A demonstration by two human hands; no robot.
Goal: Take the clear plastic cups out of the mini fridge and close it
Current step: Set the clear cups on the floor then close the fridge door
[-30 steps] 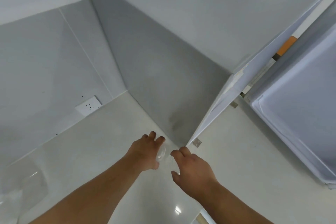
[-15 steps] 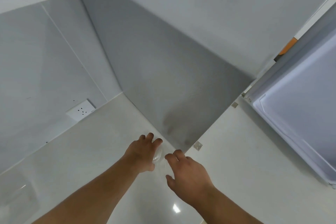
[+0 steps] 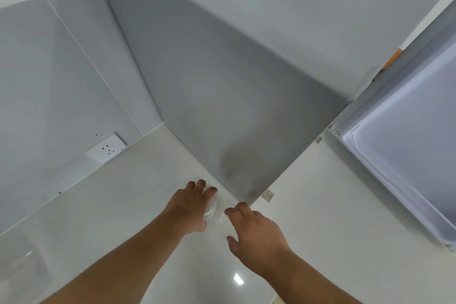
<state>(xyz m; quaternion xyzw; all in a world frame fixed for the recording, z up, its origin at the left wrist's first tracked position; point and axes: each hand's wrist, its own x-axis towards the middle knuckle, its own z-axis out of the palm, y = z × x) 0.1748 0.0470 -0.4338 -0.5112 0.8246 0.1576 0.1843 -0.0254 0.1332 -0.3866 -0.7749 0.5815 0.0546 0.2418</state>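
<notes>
At nine o'clock sits the socket point(image 3: 106, 148) on the wall, sliding rightward in my view over the last second as the head turned. The fridge point(image 3: 259, 81) side fills twelve o'clock. At six o'clock my left hand point(image 3: 191, 207) has its fingers curled round a cup point(image 3: 211, 208), set down on the floor point(image 3: 103, 210) beside the fridge. Just right of it, my right hand point(image 3: 256, 232) curls loosely over a second cup point(image 3: 226, 221), barely visible; whether it grips or only touches I cannot tell. Both hands have barely shifted, so I judge the cups are being placed. At three o'clock the door point(image 3: 404, 168) stands wide open, and the interior has slipped from sight. Closing it remains.
</notes>
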